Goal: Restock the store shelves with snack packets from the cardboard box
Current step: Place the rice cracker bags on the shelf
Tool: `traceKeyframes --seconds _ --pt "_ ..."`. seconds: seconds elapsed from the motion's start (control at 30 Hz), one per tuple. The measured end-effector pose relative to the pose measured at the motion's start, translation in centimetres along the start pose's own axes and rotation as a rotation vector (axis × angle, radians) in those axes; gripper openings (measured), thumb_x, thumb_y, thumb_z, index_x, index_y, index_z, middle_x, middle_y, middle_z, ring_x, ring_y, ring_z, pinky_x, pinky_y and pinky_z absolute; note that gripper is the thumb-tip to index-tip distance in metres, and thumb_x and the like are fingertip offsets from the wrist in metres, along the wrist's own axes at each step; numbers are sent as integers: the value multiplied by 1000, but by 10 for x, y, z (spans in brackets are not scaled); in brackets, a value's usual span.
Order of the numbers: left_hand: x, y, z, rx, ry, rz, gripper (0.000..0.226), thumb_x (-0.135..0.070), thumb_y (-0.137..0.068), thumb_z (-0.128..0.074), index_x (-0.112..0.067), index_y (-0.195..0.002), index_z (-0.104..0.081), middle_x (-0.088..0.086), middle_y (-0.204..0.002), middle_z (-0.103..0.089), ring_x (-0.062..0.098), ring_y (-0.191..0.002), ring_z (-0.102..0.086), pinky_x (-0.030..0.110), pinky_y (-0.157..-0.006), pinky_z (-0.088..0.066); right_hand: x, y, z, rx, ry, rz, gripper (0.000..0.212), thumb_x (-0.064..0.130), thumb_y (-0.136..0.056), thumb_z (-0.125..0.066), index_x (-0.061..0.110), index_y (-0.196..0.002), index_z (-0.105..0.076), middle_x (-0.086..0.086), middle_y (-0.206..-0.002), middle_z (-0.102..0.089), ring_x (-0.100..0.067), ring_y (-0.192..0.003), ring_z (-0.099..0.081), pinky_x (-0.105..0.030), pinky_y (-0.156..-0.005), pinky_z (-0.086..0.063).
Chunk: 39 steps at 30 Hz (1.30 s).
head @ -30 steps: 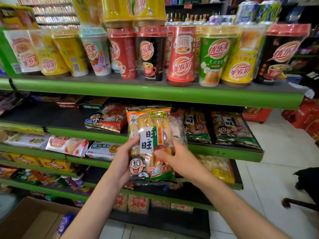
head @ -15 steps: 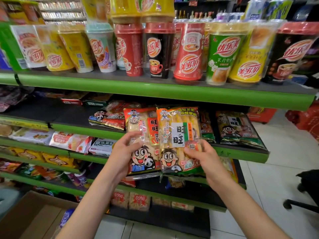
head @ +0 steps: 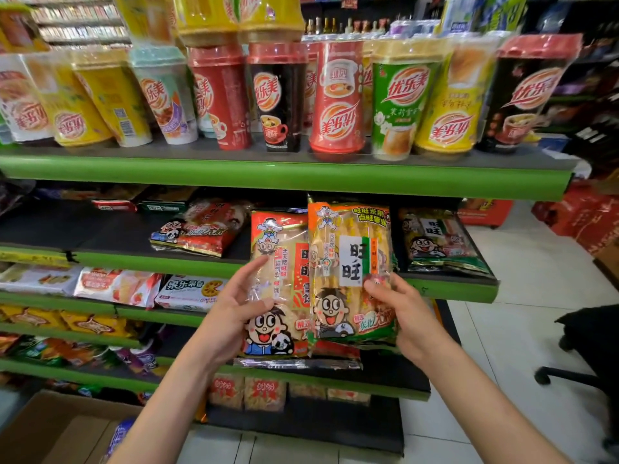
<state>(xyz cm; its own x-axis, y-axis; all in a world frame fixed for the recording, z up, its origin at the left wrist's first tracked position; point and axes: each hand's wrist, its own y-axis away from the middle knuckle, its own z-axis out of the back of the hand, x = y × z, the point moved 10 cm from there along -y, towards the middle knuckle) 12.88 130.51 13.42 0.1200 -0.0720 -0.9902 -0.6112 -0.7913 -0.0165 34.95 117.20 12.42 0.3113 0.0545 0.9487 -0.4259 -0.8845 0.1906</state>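
Drink cups (head: pixel 338 98) are stood along the top green-edged shelf (head: pixel 288 177); snack packets (head: pixel 438 244) are laid on the shelf below (head: pixel 160 261).

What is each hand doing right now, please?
Left hand: holds the red-topped snack packet.
Right hand: grips the orange-and-green snack packet.

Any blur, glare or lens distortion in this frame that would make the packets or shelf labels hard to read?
Head view: wide-angle bending bows the green shelf edge; the top-shelf drink cups are softly blurred with glare on their wrap. The green-labelled packet in the right hand and the red-labelled packet in the left hand read clearly despite cellophane sheen. Lighting is even.
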Motion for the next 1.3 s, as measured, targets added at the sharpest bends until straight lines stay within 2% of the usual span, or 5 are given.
traceKeyframes --seconds 0.2,0.33,0.7,0.9,1.3 --pt "4 -7 -13 -15 131 11 104 8 -73 -73 -53 -146 -32 -2 -134 -65 22 -121 -65 38 -95 -54 10 7 3 -2 -38 71 45 28 -69 -79 22 -114 -69 -10 -113 -75 -31 -104 -72 -49 -97 -52" --pt "11 -9 -31 8 110 83 82 -13 -69 -87 -27 -140 -48 12 -126 -70 34 -111 -69 52 -91 -56 16 12 4 0 -6 104 47 30 -70 -77 24 -116 -68 -5 -110 -76 -26 -102 -73 -50 -100 -49" --pt "20 -10 -33 -26 120 150 86 -19 -64 -88 -30 -139 -47 11 -119 -73 36 -109 -70 59 -97 -50 21 21 2 -13 -2 141 34 29 -75 -76 26 -109 -71 -6 -111 -76 -28 -103 -72 -47 -90 -55" --pt "21 -9 -35 -45 209 142 75 -4 -71 -80 -38 -132 -53 13 -116 -74 39 -98 -73 44 -67 -62 27 28 1 -8 -4 169 31 30 -76 -76 27 -107 -71 -4 -110 -76 -23 -99 -74 -29 -73 -59" --pt "14 -11 -29 -75 222 124 71 -4 -73 -80 -33 -132 -53 14 -117 -73 39 -103 -72 50 -76 -61 30 34 11 -32 -37 178 23 25 -82 -74 27 -104 -71 -3 -106 -77 -22 -94 -75 -23 -67 -59"
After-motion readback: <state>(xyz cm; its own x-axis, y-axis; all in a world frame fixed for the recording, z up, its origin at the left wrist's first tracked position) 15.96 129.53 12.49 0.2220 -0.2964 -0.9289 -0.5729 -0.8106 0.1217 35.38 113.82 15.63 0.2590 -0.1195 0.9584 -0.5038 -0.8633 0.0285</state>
